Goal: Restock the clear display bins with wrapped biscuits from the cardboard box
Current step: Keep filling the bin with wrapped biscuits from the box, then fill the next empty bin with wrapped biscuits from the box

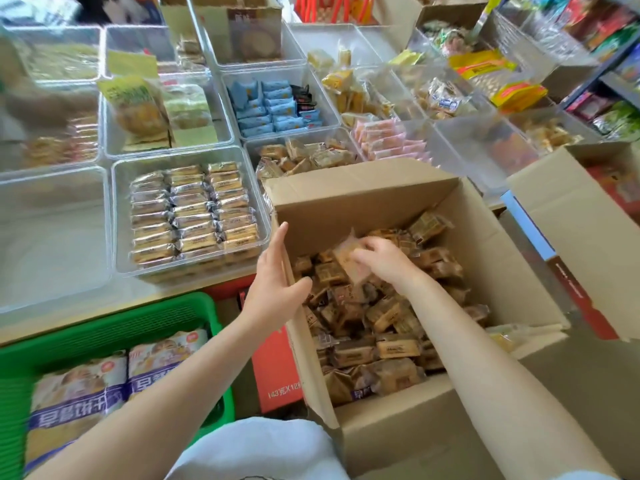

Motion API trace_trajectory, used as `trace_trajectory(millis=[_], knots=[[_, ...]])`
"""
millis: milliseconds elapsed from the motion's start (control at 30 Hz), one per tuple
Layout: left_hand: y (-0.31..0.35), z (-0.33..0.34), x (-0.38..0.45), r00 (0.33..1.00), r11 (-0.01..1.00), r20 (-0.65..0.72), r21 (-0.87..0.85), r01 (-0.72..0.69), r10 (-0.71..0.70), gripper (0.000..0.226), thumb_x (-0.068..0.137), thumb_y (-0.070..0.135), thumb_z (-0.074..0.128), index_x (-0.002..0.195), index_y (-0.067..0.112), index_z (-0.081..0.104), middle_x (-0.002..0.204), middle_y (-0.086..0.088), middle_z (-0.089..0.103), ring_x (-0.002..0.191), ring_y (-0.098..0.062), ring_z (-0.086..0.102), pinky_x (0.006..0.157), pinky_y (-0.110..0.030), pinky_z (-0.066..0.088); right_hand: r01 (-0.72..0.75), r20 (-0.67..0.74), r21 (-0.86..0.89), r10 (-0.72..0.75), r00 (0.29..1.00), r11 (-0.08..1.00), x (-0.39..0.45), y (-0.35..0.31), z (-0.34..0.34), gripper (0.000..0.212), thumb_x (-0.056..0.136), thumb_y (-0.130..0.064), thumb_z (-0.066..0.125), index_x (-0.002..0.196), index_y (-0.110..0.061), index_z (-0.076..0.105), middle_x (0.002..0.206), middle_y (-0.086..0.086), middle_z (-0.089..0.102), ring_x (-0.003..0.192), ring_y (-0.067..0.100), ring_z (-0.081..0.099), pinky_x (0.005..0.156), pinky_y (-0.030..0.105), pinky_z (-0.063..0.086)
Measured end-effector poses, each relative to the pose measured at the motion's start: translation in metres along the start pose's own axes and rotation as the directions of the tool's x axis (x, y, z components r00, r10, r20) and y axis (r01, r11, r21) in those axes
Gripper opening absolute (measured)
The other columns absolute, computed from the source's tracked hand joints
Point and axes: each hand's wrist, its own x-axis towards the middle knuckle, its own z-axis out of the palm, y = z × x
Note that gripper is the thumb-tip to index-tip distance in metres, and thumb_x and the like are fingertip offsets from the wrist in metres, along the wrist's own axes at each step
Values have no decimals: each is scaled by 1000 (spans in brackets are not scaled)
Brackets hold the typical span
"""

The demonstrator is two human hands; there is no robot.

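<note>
Pick-up step: right hand [381, 261] fingers pinch a wrapped biscuit [348, 254] inside the cardboard box [381, 434]; left hand [275, 282], fingers straight, steadies its wall. Next: carry to a clear bin [119, 216].

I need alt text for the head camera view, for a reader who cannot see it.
A person's right hand grips wrapped biscuits inside an open cardboard box full of them, while the left hand rests open on the box's left wall. Beyond the box, clear bins hold neat rows of snacks; a green basket sits lower left.
</note>
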Motion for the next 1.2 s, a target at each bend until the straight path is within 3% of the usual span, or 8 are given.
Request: trace_trajectory(millis=[133, 333, 433, 567, 667, 800, 933, 1200], knots=[[17, -19, -8, 1000, 1000, 10, -21, 1, -1, 75, 91, 49, 68, 152, 48, 25, 162, 10, 19, 146, -12, 26, 111, -35, 32, 159, 62, 412, -202, 978, 897, -31, -52, 5, 27, 103, -27, 46, 103, -11, 67, 84, 6, 64, 76, 20, 59, 58, 31, 43], [24, -98, -16, 995, 969, -92, -243, -45, 23, 22, 95, 38, 64, 116, 36, 60, 104, 7, 71, 95, -10, 70, 75, -30, 61, 405, 121, 124, -419, 900, 906, -50, -122, 77, 42, 105, -42, 39, 108, -13, 69, 99, 9, 69, 91, 17, 67, 77, 31, 54], [-4, -154, -20, 990, 963, -139, -266, -45, 8, 21, 95, 26, 66, 113, 35, 61, 103, 0, 72, 94, -16, 72, 70, -33, 63, 430, 191, 23, -426, 884, 902, -44, -149, 128, 30, 106, -38, 46, 115, -19, 67, 86, -9, 65, 74, -1, 62, 61, 15, 47], [-76, -246, -35, 986, 970, -165, -233, -62, 24, 32, 94, 15, 68, 113, 40, 62, 106, -1, 70, 99, -20, 69, 80, -37, 61, 537, 333, -204, -457, 824, 819, -30, -186, 220, 28, 97, -26, 63, 124, -20, 64, 103, -12, 68, 96, 3, 64, 83, 21, 53], [-144, -317, -53, 965, 993, -261, -108, -42, 12, 27, 94, 22, 68, 114, 38, 62, 112, 9, 67, 105, -7, 62, 93, -33, 53, 531, 360, -232, -435, 825, 815, -18, -215, 304, 32, 92, -22, 68, 124, -16, 66, 106, -6, 70, 97, 9, 66, 86, 24, 54], [-256, -412, -67, 854, 883, -520, 410, 228, 21, 55, 92, 26, 70, 142, 12, 53, 152, -15, 44, 143, -32, 36, 118, -47, 26, 515, 234, -300, -461, 856, 803, 8, -257, 405, 34, 90, -18, 70, 123, -16, 64, 103, -5, 67, 93, 9, 62, 80, 14, 48], [-339, -455, -91, 923, 672, -384, 676, 302, -28, 75, 92, 40, 63, 158, 23, 29, 167, -12, 14, 155, -32, 7, 125, -54, 6, 441, 209, -379, -389, 897, 813, 39, -280, 491, 34, 88, -19, 72, 121, -19, 66, 108, -1, 69, 101, 15, 60, 86, 24, 46], [-377, -462, -102, 967, 612, -248, 774, 165, 53, 101, 82, 38, 67, 162, 30, 5, 169, -10, -5, 155, -27, -12, 124, -53, 0, 390, 485, -697, -5, 875, 602, 91, -294, 606, 33, 85, -20, 75, 117, -27, 67, 121, 1, 67, 109, 23, 62, 90, 28, 50]])
